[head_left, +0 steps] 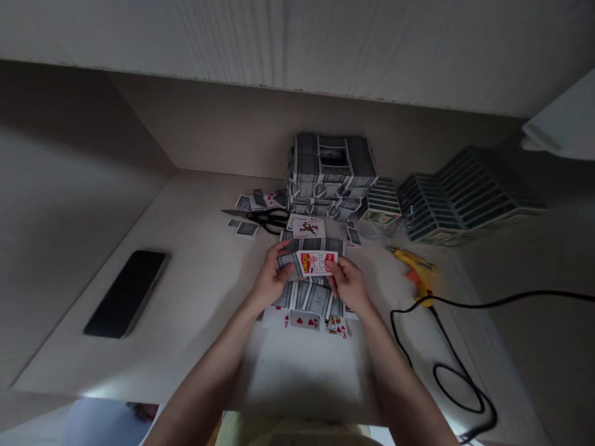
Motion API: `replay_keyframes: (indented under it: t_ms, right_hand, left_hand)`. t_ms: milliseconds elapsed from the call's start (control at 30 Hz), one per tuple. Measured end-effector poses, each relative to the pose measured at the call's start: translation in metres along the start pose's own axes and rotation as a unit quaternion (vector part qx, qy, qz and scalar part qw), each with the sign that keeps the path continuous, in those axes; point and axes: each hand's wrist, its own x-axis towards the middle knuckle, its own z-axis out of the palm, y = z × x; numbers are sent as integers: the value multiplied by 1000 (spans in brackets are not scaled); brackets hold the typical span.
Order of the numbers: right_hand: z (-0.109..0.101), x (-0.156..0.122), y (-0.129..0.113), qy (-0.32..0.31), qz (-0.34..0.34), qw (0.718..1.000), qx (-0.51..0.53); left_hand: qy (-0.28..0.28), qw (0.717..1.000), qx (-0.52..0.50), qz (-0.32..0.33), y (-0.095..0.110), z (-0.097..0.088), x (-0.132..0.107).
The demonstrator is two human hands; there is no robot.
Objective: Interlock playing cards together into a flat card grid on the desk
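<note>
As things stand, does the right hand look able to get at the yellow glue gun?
Likely yes: only bare tabletop shows between the right hand and the yellow glue gun, though the hand would probably have to release the playing card first.

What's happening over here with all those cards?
A person has a grey-patterned playing card in the left grip and a red, yellow and white printed card in the right grip; the two meet, but I can't tell if they're joined. More grey-backed cards lie beneath. Behind stands a boxy grey card structure. Black-handled metal scissors and a yellow glue gun lie nearby, not held.
</note>
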Motion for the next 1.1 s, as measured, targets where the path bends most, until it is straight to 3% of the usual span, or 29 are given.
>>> replay_keyframes:
  t_ms: [133, 467, 833, 1000, 1100]
  right_hand:
    - [-2, 1, 3, 3, 5, 1000, 22]
    - [-8, 0, 7, -36, 29, 999, 17]
    - [0, -8, -2, -71, -12, 996, -57]
    - [5, -11, -5, -97, -11, 994, -55]
    - [7, -12, -5, -86, -7, 996, -37]
  left_hand:
    - [-18, 996, -70, -51, 8, 3, -4]
    - [-66, 994, -35, -83, 13, 1, -7]
    - [-40, 997, -27, -60, 10, 4, -6]
    - [-63, 996, 17, -59, 11, 1, -6]
    - [-47, 997, 9, -58, 14, 1, -4]
